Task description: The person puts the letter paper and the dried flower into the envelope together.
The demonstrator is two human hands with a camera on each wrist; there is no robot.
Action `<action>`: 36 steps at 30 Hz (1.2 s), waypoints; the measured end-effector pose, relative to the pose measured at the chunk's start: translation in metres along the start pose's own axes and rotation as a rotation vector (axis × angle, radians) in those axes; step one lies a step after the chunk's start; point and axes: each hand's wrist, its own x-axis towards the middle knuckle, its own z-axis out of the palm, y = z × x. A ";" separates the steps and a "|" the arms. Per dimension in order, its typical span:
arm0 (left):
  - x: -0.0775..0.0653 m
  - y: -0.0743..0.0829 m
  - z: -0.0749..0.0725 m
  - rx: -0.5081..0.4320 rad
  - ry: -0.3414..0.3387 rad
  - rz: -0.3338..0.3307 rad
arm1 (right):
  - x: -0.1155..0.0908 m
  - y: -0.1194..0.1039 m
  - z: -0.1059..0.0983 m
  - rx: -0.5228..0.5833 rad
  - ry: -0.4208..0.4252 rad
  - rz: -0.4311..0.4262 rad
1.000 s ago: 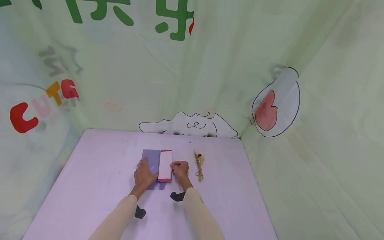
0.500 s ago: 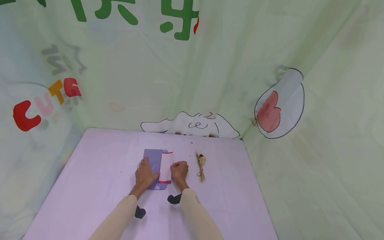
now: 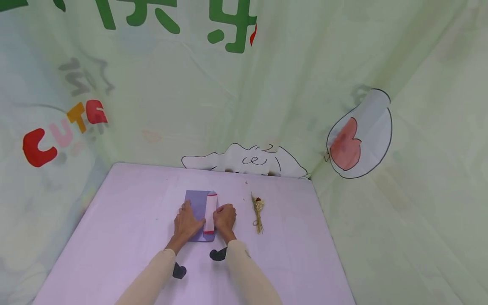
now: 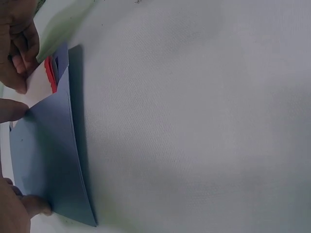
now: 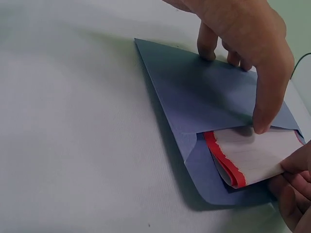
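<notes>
A purple envelope lies on the table with its open side facing right. My left hand is spread across it, the thumb touching the opening's edge and the other fingers pressing near the opposite edge. Part of a folded sheet of letter paper, white with red borders, sits inside the envelope; the rest sticks out over the flap. At the sheet's outer edge, my right hand pinches the paper between thumb and fingers. The inserted end of the sheet is hidden under the envelope's front.
A small bunch of dried flowers tied with string lies right of my right hand. The table has a pale lilac cover. Printed cloth curtains stand at its back and sides. Dark wrist-camera mounts stick out from the sleeves.
The right hand has moved left with the folded letter paper, which has slid further into the envelope, so a narrower strip shows. The left hand stays on the envelope. The head view has shifted slightly.
</notes>
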 end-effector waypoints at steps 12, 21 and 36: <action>-0.001 -0.004 0.003 -0.016 0.007 -0.002 | 0.003 0.008 0.027 -0.027 -0.001 -0.094; -0.001 -0.006 0.000 -0.030 0.018 0.012 | -0.003 -0.001 0.025 -0.034 -0.020 -0.105; -0.001 -0.007 0.000 -0.014 0.040 0.042 | -0.007 -0.013 0.020 -0.036 -0.025 -0.150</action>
